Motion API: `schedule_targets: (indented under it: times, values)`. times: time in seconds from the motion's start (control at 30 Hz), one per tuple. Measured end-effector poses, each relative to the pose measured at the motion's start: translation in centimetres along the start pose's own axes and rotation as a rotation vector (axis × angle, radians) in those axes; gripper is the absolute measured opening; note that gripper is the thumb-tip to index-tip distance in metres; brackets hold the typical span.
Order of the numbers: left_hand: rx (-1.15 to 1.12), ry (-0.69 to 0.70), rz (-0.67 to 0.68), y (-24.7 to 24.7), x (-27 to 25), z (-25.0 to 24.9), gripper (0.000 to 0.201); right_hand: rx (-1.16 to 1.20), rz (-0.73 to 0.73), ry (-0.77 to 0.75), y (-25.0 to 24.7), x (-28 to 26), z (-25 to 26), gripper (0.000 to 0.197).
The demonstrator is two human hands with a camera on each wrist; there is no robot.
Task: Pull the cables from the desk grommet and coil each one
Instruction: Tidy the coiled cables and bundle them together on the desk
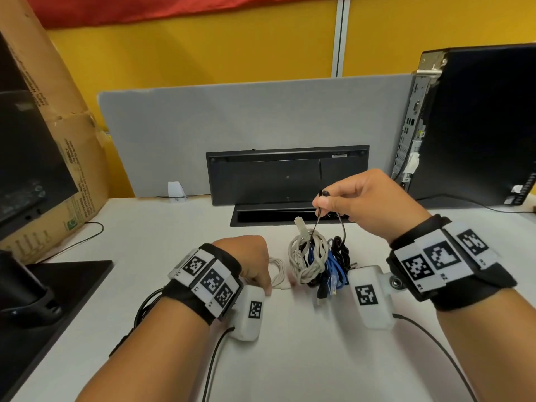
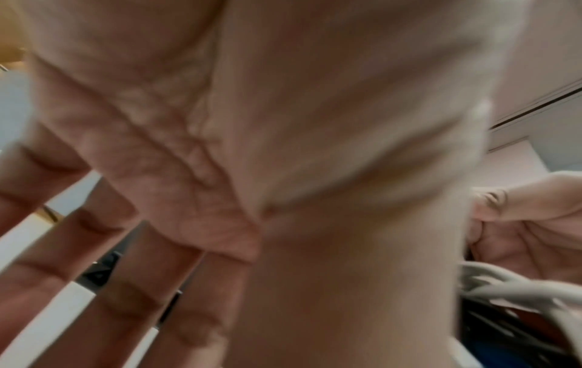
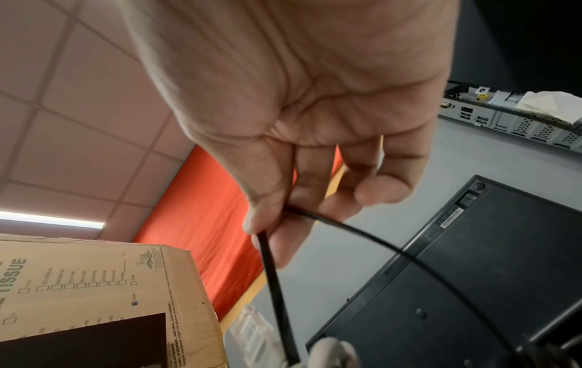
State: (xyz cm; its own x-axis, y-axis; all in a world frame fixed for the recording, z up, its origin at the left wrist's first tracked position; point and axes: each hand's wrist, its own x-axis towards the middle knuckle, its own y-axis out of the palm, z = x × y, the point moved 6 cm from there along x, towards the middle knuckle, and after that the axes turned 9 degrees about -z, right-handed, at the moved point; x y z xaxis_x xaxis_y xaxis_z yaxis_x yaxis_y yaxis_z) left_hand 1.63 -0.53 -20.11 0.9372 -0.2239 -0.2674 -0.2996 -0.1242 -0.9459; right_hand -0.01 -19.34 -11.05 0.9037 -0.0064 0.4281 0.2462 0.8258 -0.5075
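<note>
A tangled pile of grey, blue and black cables (image 1: 316, 256) lies on the white desk (image 1: 290, 358), just in front of the open black grommet slot (image 1: 275, 217). My right hand (image 1: 320, 200) is raised above the pile. Its thumb and forefinger pinch a thin black cable (image 1: 316, 224) that loops down into the pile. The right wrist view shows the same pinch of that hand (image 3: 267, 229) on the black cable (image 3: 277, 286). A small white coiled cable (image 1: 277, 268) lies left of the pile. My left hand (image 1: 258, 271) rests beside it, fingers (image 2: 104, 261) straight and spread, gripping nothing.
The grommet's black lid (image 1: 287, 175) stands up behind the slot against a grey partition (image 1: 203, 126). A cardboard box (image 1: 58, 140) leans at the left above a black monitor base (image 1: 58, 285). A computer tower (image 1: 478, 126) stands at the right.
</note>
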Motion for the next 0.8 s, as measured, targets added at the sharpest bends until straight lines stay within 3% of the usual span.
schedule_targets:
  times: [0.23,0.37,0.47,0.57,0.63,0.8]
  values:
    - [0.061,0.056,0.047,0.5,0.2,0.0,0.038,0.015,0.013,0.005,0.3,-0.2,0.3,0.016]
    - [0.012,0.068,-0.085,-0.3,0.3,-0.3,0.024,0.029,0.023,0.002,0.3,-0.4,0.5,0.015]
    - [-0.300,0.077,-0.216,-1.9,0.5,-0.6,0.025,0.058,0.042,-0.007,0.4,-0.4,0.6,0.014]
    - [-0.779,0.100,-0.486,-5.0,-0.1,-0.5,0.027,0.086,0.061,-0.021,0.6,-0.4,0.8,0.016]
    - [-1.065,0.135,-0.591,-6.4,-1.1,-0.6,0.029,0.095,0.076,-0.038,0.8,-0.5,1.0,0.020]
    - [-1.171,0.289,-0.731,-8.0,-2.8,-1.6,0.020,0.091,0.130,-0.038,1.2,-0.7,1.2,0.022]
